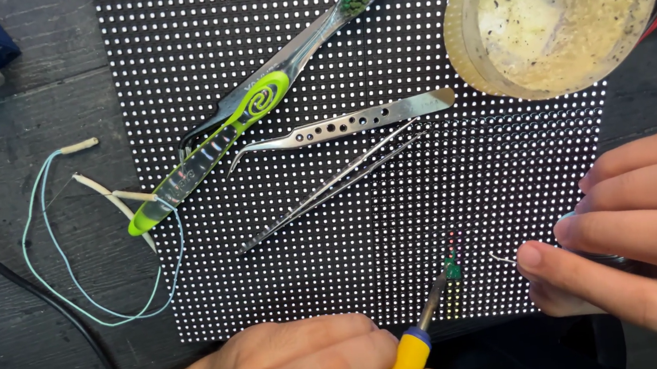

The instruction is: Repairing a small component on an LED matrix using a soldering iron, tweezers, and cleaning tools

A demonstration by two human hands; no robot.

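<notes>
In the head view, a soldering iron [426, 323] with a yellow and blue handle is gripped by the left hand [313, 362] at the lower edge, its fingers closed round the handle and its thin tip laid against a small green part [453, 269] on the black dotted panel [317, 65]. A short, fine wire [502, 257] is pinched by the right hand [638, 235], whose fingers [544, 256] are closed on it just right of the tip, close but apart from it. The wire is judged very light, soft and easily bent, so it is best held near its free end, as it is here. The iron is judged stiff, light and hot at the tip, so only the insulated handle is fit to be held. The panel lies flat on the dark desk [39, 349] and is judged rigid but fragile on its dotted face. Further up the panel, a green toothbrush [256, 103], curved tweezers [347, 122] and straight tweezers [329, 188] are laid close together, untouched. A round tub of pale paste [561, 14] stands at the panel's upper right corner, and a loop of thin pale wires [70, 257] lies on the desk to the left.
</notes>
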